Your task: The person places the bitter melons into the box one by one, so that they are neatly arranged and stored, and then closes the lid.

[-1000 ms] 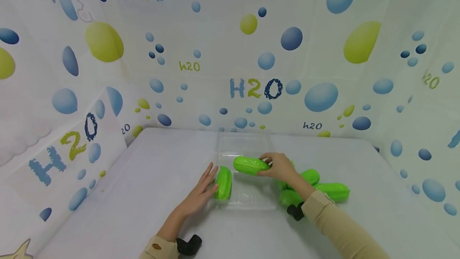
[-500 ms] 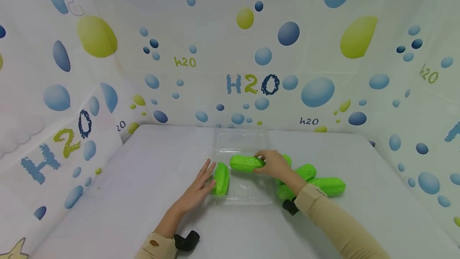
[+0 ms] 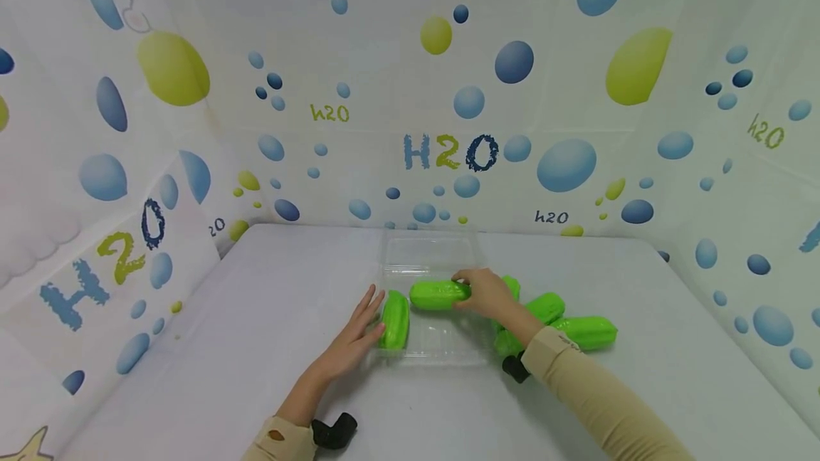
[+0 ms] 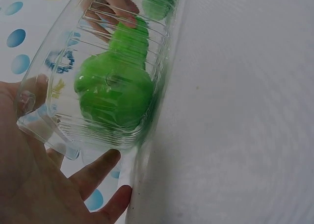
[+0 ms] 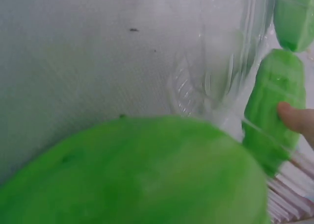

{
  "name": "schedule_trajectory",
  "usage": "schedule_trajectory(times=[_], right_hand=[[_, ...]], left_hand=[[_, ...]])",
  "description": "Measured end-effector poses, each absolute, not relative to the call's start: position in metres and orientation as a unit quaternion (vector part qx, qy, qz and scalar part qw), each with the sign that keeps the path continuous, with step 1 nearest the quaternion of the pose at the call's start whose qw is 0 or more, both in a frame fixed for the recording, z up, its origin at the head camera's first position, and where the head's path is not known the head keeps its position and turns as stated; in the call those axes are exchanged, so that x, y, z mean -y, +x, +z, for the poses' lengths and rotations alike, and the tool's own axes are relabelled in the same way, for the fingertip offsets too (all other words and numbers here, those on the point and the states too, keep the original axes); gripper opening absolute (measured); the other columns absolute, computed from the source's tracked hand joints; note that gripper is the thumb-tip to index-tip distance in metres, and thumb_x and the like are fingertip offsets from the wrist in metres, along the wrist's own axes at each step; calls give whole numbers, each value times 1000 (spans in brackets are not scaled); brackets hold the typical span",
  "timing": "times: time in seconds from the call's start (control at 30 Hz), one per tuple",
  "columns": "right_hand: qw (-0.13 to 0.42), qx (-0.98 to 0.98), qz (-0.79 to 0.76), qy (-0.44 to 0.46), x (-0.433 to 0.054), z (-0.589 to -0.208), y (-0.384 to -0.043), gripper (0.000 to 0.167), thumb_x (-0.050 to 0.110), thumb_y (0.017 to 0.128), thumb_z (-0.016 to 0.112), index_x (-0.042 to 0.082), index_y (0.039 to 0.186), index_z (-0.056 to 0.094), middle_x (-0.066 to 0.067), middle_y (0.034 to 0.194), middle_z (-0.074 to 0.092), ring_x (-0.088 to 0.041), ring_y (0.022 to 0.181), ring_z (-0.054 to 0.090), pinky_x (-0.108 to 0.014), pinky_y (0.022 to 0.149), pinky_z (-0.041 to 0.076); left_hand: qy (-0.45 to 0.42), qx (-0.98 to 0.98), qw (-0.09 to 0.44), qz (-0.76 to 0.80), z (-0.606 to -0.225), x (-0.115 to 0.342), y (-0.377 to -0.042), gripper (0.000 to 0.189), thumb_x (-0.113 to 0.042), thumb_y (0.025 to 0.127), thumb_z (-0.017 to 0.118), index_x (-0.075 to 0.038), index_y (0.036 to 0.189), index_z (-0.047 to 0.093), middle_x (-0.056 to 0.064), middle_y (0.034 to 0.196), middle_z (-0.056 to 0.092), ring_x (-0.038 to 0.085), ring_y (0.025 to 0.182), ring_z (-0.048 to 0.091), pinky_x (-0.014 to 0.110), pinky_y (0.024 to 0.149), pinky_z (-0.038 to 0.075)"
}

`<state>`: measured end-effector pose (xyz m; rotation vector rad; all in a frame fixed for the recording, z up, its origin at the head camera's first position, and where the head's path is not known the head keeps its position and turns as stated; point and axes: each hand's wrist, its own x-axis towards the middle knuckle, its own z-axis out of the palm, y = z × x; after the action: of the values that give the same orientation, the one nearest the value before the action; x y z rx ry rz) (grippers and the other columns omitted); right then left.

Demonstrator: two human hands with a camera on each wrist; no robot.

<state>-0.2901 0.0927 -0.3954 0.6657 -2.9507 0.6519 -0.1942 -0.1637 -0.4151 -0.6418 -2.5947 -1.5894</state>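
Note:
A clear plastic container [image 3: 442, 356] with its lid [image 3: 430, 251] folded back lies on the table. Inside, along its left wall, is a bright green, ribbed plastic cucumber [image 3: 395, 320], end-on as the large green shape [image 4: 115, 89] in the left wrist view. My left hand [image 3: 351, 340] is at the container's left side with fingers stretched out. My right hand [image 3: 488, 297] pinches a second cucumber [image 3: 438, 295] crosswise over the container's back part. Its thumb [image 5: 292, 117] presses that cucumber's side in the right wrist view.
Several more green cucumbers [image 3: 544, 306] lie heaped right of the container, partly behind the right forearm. One cucumber [image 3: 588, 333] points outward to the right. A patterned sheet [image 3: 378, 55] stands behind the white table [image 3: 256, 319].
The right hand has lowered its cucumber slightly into the container. The left hand has kept its place at the container's side. The head view has shifted a little.

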Motion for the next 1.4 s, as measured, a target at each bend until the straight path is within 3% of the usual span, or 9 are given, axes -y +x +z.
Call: schedule_trajectory(times=[0.27, 0.47, 0.7, 1.4], right_hand=[[23, 961, 184, 205, -89, -400, -291, 50, 28, 70, 79, 10, 114, 63, -8, 107, 64, -25, 97, 59, -41, 82, 47], [24, 965, 165, 204, -87, -401, -288, 50, 28, 71, 78, 8, 115, 63, -9, 110, 63, -27, 101, 58, -42, 84, 47], [26, 964, 166, 207, -87, -401, -287, 48, 27, 72, 78, 7, 114, 62, -10, 109, 63, -27, 101, 58, -41, 83, 47], [22, 915, 345, 205, -101, -397, -286, 56, 24, 76, 76, 2, 124, 55, -20, 108, 61, -31, 92, 61, -38, 76, 51]], left_hand=[[-204, 833, 0, -514, -417, 165, -196, 55, -10, 96, 43, -1, 144, 19, 19, 151, 0, 46, 127, 29, 61, 102, 17], [-203, 840, 11, -503, -439, 170, -208, 55, -17, 97, 44, -9, 146, 19, 11, 153, 1, 40, 129, 30, 59, 102, 18], [-206, 839, 11, -503, -444, 171, -211, 56, -21, 97, 44, -9, 146, 18, 11, 153, 1, 39, 129, 29, 59, 103, 17], [-205, 839, 11, -505, -442, 171, -211, 56, -20, 97, 44, -11, 146, 19, 11, 153, 1, 41, 127, 32, 60, 101, 20]])
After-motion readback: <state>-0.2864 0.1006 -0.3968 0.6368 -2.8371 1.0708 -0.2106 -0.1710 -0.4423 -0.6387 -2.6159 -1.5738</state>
